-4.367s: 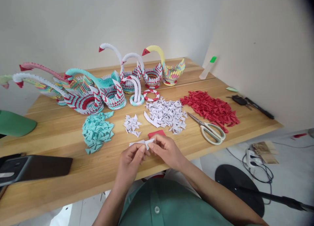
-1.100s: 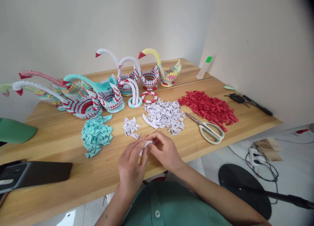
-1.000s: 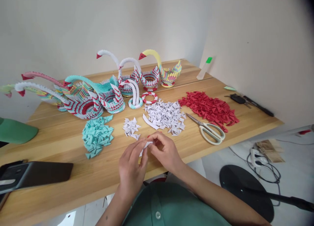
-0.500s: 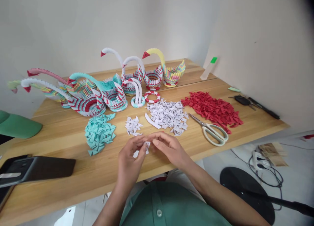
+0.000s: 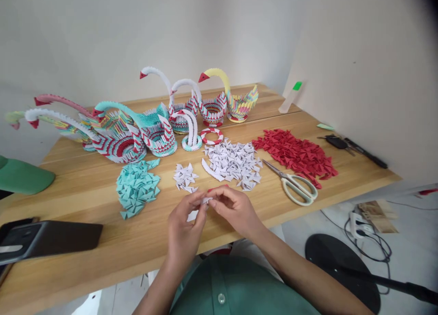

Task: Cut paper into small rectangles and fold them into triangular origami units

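Above the wooden desk (image 5: 85,205), we pinch a small white paper piece (image 5: 205,200) in our left grip (image 5: 185,224) — right fingers (image 5: 222,196) beside it — best creasing lightly, edges aligned.

Your desk (image 5: 366,171) is of wood | on it you have paper swans (image 5: 119,144), turquoise pieces (image 5: 138,187), white pieces (image 5: 232,160), red pieces (image 5: 296,153) | your scissors (image 5: 297,187) lie beside the red pieces | your keys (image 5: 337,142) are near the right edge
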Demonstrator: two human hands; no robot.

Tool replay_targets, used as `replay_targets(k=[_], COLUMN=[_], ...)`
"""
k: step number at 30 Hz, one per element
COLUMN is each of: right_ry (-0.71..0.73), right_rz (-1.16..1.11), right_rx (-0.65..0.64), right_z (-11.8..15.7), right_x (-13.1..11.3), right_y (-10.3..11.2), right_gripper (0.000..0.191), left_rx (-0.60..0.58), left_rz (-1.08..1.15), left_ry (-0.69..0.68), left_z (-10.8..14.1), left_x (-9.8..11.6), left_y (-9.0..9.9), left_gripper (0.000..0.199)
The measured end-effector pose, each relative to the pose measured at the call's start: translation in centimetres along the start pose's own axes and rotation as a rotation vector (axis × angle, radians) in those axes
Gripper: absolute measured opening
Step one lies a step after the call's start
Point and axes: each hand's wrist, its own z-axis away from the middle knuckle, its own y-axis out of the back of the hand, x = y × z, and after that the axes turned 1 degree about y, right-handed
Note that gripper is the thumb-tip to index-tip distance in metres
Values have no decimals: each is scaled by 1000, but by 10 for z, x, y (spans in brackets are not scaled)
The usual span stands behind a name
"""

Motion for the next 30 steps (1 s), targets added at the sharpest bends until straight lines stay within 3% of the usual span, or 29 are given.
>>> replay_targets(k=[5, 8, 10, 15, 18, 25, 30], right_ry=[-9, -18, -18, -74, -81, -52, -2], right_rz=[-23, -46, -43, -90, -123, -140, -61], right_rx=[69, 80, 89, 154, 157, 127, 39], right_z=[-2, -3, -3, -6, -6, 1, 5], right_x=[2, 2, 0, -2, 1, 10, 8], right_y=[-3, -4, -4, -4, -7, -21, -23], right_gripper=[12, 10, 9, 10, 12, 9, 30], left_rx=[67, 86, 39, 8, -26, 28, 56], left_rz=[-308, -353, -280, 95, 120, -23, -158], left_ry=[-318, -409, -336, 109, 214, 89, -44], left_z=[-1, -2, -2, 1, 3, 6, 5], left_x=[0, -1, -2, -2, -3, -6, -6], left_y=[-3, -3, -2, 8, 8, 6, 9], left_gripper=[21, 21, 22, 31, 29, 20, 17])
